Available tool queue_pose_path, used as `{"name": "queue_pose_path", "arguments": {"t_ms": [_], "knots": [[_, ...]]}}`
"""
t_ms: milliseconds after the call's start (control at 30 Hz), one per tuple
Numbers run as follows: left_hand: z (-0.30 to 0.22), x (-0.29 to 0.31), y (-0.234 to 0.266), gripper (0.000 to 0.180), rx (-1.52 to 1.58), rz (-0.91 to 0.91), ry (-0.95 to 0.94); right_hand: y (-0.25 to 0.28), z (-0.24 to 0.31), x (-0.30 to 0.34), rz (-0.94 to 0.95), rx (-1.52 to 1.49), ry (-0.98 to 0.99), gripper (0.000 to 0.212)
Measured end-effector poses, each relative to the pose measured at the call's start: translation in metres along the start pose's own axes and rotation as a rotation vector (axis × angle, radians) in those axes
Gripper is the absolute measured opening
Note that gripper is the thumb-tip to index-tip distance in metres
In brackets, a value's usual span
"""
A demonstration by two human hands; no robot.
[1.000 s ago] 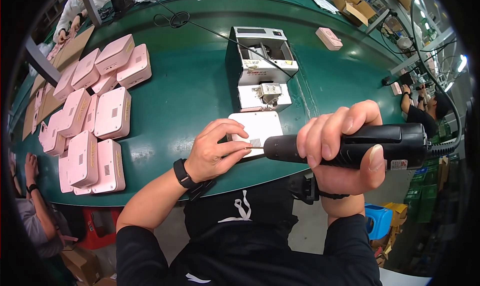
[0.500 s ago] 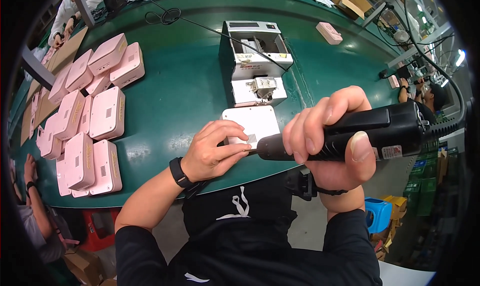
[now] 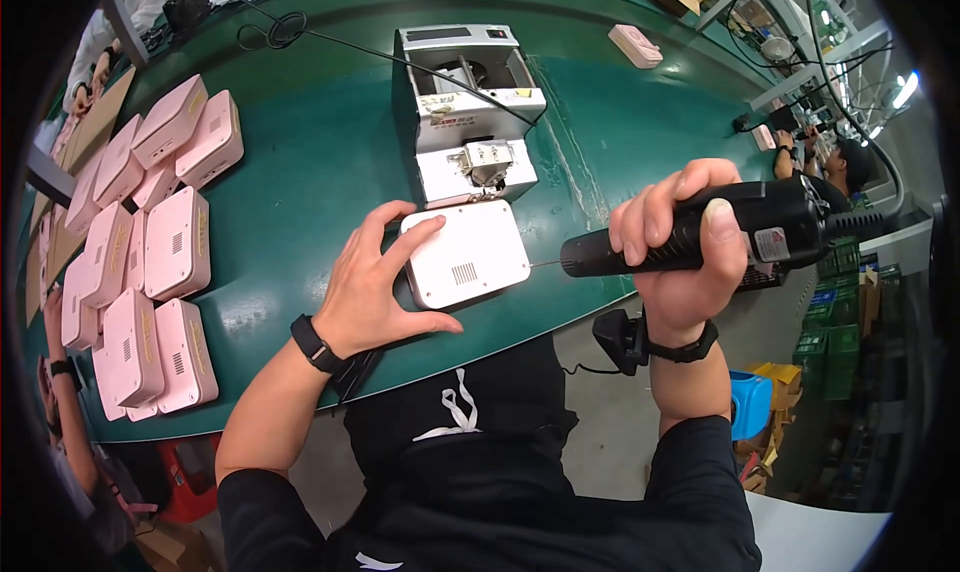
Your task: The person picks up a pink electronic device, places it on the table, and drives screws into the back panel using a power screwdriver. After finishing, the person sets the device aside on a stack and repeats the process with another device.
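My right hand (image 3: 690, 232) grips a black electric screwdriver (image 3: 770, 222) held level, its thin bit pointing left to the right edge of a white rounded box (image 3: 470, 257). That box lies flat on the green table, with a slotted vent and small corner holes on its top. My left hand (image 3: 375, 272) is spread around the box's left side, forefinger on its upper face and thumb apart near the front edge. Just behind the box stands a silver and black screw feeder machine (image 3: 470, 107). Whether the bit carries a screw is too small to tell.
Several pink boxes (image 3: 180, 237) are piled on the left of the green table (image 3: 310, 162). A single pink box (image 3: 636, 46) lies at the far right. A black cable (image 3: 350, 44) crosses above the machine. Other people's hands (image 3: 60, 352) work at the left edge.
My left hand has left the screwdriver's tip and opened onto the white box. The screwdriver has drawn back from my body's camera, uncovering the box. The whole view has shifted slightly.
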State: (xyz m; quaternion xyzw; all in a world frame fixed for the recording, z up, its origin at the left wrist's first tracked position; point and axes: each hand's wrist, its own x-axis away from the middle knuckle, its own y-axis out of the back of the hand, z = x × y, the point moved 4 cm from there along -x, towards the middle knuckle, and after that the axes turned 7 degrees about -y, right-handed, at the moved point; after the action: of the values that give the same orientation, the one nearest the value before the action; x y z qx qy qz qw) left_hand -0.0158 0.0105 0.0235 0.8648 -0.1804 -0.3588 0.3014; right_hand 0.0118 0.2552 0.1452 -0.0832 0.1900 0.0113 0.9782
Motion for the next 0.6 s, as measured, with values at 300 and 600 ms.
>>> {"name": "queue_pose_path", "arguments": {"t_ms": [300,600], "knots": [[0.007,-0.001,-0.012,0.08,0.01,0.084,0.009,0.008,-0.028,-0.003,-0.009,0.012,-0.064,0.028],[0.007,-0.005,-0.008,0.072,0.047,0.033,0.023,0.008,-0.037,-0.006,0.097,-0.091,-0.07,0.028]]}}
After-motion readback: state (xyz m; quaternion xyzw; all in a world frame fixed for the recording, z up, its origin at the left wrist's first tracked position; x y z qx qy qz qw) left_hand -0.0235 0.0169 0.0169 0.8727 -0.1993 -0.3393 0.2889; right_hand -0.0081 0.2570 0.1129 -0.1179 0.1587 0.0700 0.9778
